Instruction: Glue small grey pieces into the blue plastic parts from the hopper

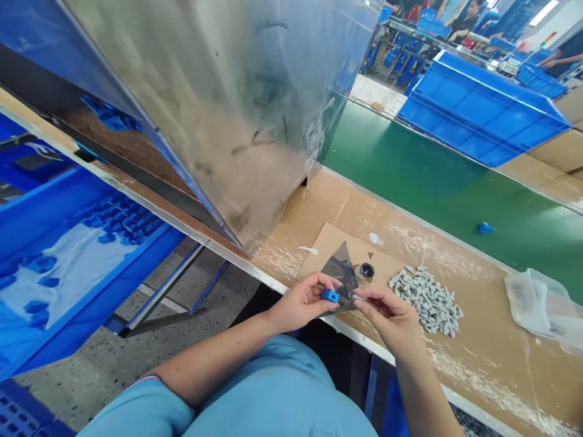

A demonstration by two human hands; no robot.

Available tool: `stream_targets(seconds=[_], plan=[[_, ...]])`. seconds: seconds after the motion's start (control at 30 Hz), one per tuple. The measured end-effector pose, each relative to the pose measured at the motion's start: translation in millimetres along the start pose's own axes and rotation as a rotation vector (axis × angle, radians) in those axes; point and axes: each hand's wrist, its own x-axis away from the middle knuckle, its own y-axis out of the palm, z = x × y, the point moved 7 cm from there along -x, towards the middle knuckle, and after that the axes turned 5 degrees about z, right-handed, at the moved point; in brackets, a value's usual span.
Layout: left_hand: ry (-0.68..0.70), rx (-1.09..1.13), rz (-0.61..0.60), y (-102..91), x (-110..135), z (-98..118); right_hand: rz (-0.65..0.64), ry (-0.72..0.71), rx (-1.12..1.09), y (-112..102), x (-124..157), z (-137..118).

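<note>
Between the thumb and fingers of my left hand (303,301) is a small blue block (330,295) with a dark hole in its face. My right hand (390,312) pinches a small light grey piece (359,297) just to the right of the block, the two apart. Under both hands lies a dark, shiny sheet (340,267) on a piece of cardboard (314,255). A small round pot of black stuff (367,271) stands just beyond my right fingertips. To the right is a heap of small grey pieces (428,300).
A large metal housing (255,121) rises at the left of the bench (492,321). Beyond the bench runs a green belt (410,164) with a blue piece (486,228) on it. Clear plastic tubs (537,303) stand right; a blue bin of blue parts (136,255) sits lower left.
</note>
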Motion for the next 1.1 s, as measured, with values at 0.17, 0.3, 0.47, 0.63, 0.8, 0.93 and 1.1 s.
stream_targets(seconds=[0.17,0.3,0.47,0.63,0.8,0.93,1.1], plan=[[-0.016,-0.032,0.025,-1.4,-2,-2,-0.018,0.055,-0.067,2,1,4],[-0.016,-0.025,0.035,-3.6,-3,-6,-0.01,0.081,-0.104,3,2,8],[-0.015,-0.058,0.06,-6.1,-2,-10,-0.005,0.07,-0.059,1,3,10],[0.001,-0.061,0.063,-5.2,-2,-9,-0.049,-0.03,0.123,0,1,2],[-0.007,-0.098,0.072,-5.2,-3,-8,0.011,0.079,0.066,-8,2,16],[-0.003,-0.123,0.089,-6.2,-4,-8,0.118,0.24,-0.199,-15,3,33],[-0.057,-0.135,0.077,-2.9,-4,-11,0.101,0.343,-0.377,-9,7,36]])
